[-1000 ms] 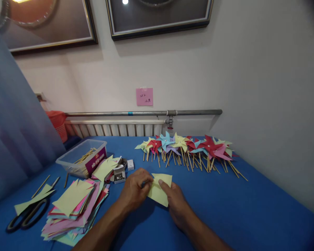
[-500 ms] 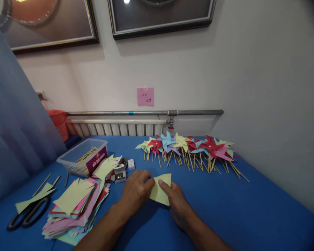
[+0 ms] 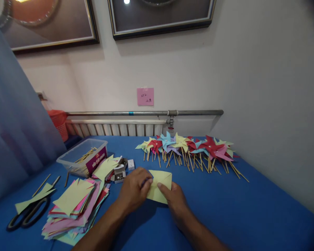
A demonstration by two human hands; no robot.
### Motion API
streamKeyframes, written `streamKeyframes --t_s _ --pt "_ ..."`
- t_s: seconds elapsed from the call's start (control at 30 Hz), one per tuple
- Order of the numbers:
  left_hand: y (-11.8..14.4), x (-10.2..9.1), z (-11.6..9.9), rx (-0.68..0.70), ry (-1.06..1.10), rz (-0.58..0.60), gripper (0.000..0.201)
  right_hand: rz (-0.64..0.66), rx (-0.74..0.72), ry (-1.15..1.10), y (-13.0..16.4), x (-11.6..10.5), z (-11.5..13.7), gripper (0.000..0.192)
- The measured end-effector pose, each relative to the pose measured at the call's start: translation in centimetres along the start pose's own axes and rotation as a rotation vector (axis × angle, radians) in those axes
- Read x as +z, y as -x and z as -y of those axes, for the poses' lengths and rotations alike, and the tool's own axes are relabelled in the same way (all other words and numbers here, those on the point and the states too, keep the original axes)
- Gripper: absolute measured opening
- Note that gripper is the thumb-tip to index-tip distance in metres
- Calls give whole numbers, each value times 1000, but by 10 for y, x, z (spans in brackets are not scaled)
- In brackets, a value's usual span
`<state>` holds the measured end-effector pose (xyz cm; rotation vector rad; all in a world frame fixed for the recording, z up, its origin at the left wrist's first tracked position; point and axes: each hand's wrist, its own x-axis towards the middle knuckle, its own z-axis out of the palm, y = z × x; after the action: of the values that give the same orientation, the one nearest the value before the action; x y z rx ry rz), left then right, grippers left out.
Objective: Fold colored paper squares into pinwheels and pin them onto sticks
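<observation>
A pale yellow paper square point(image 3: 161, 177) with slits cut in from its corners is held up over the blue table. My right hand point(image 3: 176, 200) grips its right side, thumb on top and fingers behind. The curled fingers of my left hand point(image 3: 136, 188) pinch at its left edge; whether they also hold something small is hidden. Left of that hand are small open boxes of metal pins point(image 3: 119, 176) and a tall stack of coloured paper squares point(image 3: 70, 212). Finished paper pinwheels point(image 3: 210, 146) on sticks lie in a row beyond my hands.
A clear plastic tub point(image 3: 81, 153) of wooden sticks stands at the back left. Black-handled scissors point(image 3: 28, 216) lie at the left, with paper scraps across them. A blue curtain point(image 3: 15, 115) hangs on the left; a radiator and pipe point(image 3: 146, 113) run along the wall.
The paper has turned slightly, its face now more toward me, with more of its top edge showing. My left hand has shifted a little left.
</observation>
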<state>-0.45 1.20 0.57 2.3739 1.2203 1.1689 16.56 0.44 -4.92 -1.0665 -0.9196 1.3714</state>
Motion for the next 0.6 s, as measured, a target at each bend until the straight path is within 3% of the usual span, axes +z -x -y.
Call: streamKeyframes --t_s 0.1,0.2,0.3,0.6 --pt "-6 -2 4 -368 278 29 27 -5 -42 46 -3 -4 -3 49" --pt "-8 3 10 -597 610 110 35 -26 -61 88 -6 -7 -8 53" --pt "-7 9 11 -688 768 156 39 -38 -66 127 -7 -9 -11 55" --pt "-3 18 10 -781 913 132 38 45 -58 124 -1 -6 -6 57"
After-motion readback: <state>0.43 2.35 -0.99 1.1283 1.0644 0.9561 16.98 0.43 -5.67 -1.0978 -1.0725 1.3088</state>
